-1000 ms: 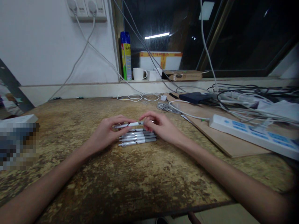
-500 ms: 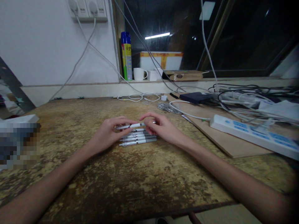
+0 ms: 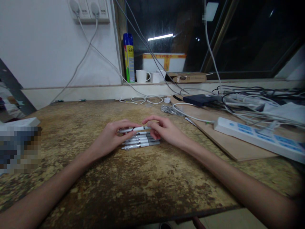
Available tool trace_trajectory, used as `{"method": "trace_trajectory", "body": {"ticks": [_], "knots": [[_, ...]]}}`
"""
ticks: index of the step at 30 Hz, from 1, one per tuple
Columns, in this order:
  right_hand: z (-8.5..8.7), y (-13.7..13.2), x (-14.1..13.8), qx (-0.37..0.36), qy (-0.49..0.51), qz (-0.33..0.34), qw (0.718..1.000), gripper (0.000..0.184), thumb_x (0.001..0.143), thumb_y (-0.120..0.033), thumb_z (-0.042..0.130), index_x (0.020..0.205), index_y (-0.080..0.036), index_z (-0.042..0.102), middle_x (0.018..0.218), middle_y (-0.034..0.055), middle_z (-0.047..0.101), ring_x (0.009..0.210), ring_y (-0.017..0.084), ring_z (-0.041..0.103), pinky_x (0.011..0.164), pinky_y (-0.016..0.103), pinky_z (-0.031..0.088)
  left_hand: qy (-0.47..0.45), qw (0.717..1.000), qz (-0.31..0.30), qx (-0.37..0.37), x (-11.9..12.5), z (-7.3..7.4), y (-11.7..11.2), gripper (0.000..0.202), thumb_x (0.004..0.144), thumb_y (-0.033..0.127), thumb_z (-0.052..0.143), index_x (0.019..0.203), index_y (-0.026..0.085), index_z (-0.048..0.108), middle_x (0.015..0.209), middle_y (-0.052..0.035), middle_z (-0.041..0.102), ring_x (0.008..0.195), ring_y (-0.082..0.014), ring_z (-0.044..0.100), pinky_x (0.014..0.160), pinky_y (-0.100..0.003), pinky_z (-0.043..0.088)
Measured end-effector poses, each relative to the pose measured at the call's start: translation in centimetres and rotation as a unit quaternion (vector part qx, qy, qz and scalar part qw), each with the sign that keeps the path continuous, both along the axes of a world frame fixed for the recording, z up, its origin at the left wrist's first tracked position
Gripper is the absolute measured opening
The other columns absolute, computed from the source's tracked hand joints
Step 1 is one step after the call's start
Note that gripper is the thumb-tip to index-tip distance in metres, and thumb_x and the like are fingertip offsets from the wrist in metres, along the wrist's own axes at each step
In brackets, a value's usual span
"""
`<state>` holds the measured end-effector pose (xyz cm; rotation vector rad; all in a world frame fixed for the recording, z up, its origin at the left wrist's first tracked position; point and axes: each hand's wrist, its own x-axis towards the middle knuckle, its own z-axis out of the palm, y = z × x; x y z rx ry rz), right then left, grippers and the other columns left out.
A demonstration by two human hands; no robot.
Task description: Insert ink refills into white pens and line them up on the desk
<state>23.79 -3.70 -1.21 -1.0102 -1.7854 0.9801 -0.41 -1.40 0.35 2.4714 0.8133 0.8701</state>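
Pens [image 3: 140, 145] and one held pen [image 3: 137, 128] on a worn table [image 3: 152, 181]

We list first the pens: slim, smooth cylinders with white barrels, clear ends at left and grey sections at right, several lying side by side in a row. The held pen, alike in shape, lies across the far side of the row, between our hands. Our left hand [image 3: 111, 133] pinches it between thumb and fingers. Our right hand [image 3: 165, 128] has its index finger arched and the others curled near the pen's right end; we cannot tell whether they touch it.

Table: wood, its mottled finish rubbed patchy. Its dark near edge runs well apart from the row, with bare wood between our forearms. Right of our right hand we note the straight edge of a flat brown board [image 3: 231, 148], which bears a white power strip [image 3: 234, 128].

Containers, on the sill: a white mug [image 3: 141, 76], a blue-capped spray can [image 3: 130, 60], a brown carton [image 3: 193, 77]. Their contents we cannot see. On the table, a crinkled clear packet [image 3: 170, 110]; its filling is too small to tell.
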Motion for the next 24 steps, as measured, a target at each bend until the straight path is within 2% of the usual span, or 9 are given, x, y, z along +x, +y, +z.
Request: {"method": "trace_trajectory", "body": {"ticks": [4, 10, 15, 20, 22, 24], "knots": [[0.02, 0.18, 0.09, 0.038, 0.010, -0.009, 0.999, 0.019, 0.095, -0.026, 0.055, 0.108, -0.018, 0.066, 0.073, -0.0007, 0.060, 0.068, 0.014, 0.055, 0.063, 0.027, 0.041, -0.002, 1.000, 0.003, 0.002, 0.00, 0.03, -0.04, 0.026, 0.099, 0.034, 0.064, 0.121, 0.027, 0.075, 0.116, -0.0047, 0.076, 0.105, -0.0206, 0.069, 0.095, -0.035, 0.052], [0.01, 0.19, 0.18, -0.009, 0.018, 0.020, 1.000, 0.023, 0.100, -0.035, 0.050, 0.113, -0.020, 0.062, 0.063, -0.0023, 0.058, 0.057, 0.014, 0.051, 0.058, 0.028, 0.038, 0.009, 1.000, 0.008, 0.006, 0.04, 0.13, -0.20, 0.027, 0.099, 0.032, 0.062, 0.122, 0.027, 0.075, 0.118, -0.0056, 0.076, 0.106, -0.0215, 0.069, 0.094, -0.036, 0.053], [0.02, 0.23, 0.32, 0.029, 0.011, 0.010, 0.999, 0.019, 0.094, -0.024, 0.055, 0.110, -0.020, 0.065, 0.070, -0.0012, 0.060, 0.065, 0.014, 0.054, 0.062, 0.028, 0.041, 0.001, 1.000, 0.009, 0.005, 0.12, 0.22, -0.31, 0.026, 0.099, 0.032, 0.062, 0.121, 0.026, 0.075, 0.117, -0.0053, 0.076, 0.106, -0.0211, 0.069, 0.095, -0.035, 0.053], [0.01, 0.17, 0.30, 0.008, 0.023, 0.020, 1.000, 0.022, 0.100, -0.034, 0.050, 0.113, -0.020, 0.062, 0.059, -0.0043, 0.055, 0.054, 0.013, 0.048, 0.054, 0.027, 0.034, 0.002, 1.000, 0.003, 0.008, 0.13, 0.28, -0.38, 0.026, 0.099, 0.030, 0.062, 0.122, 0.026, 0.074, 0.119, -0.0047, 0.076, 0.108, -0.0203, 0.069, 0.097, -0.034, 0.052], [0.13, 0.09, 0.29, -0.002, 0.027, 0.019, 0.999, 0.025, 0.101, -0.037, 0.049, 0.113, -0.020, 0.062, 0.060, -0.0032, 0.057, 0.055, 0.014, 0.050, 0.055, 0.028, 0.036, 0.006, 1.000, 0.003, 0.006, 0.10, 0.26, -0.33, 0.026, 0.100, 0.031, 0.063, 0.123, 0.026, 0.074, 0.119, -0.0045, 0.075, 0.108, -0.0201, 0.069, 0.096, -0.034, 0.052], [0.29, 0.04, 0.30, 0.007, 0.025, 0.017, 1.000, 0.022, 0.099, -0.033, 0.052, 0.112, -0.019, 0.063, 0.066, -0.0014, 0.060, 0.060, 0.015, 0.054, 0.059, 0.028, 0.039, 0.003, 1.000, 0.006, 0.005, 0.05, 0.22, -0.25, 0.026, 0.099, 0.032, 0.063, 0.122, 0.026, 0.074, 0.119, -0.0046, 0.076, 0.107, -0.0205, 0.069, 0.096, -0.035, 0.053]]}}
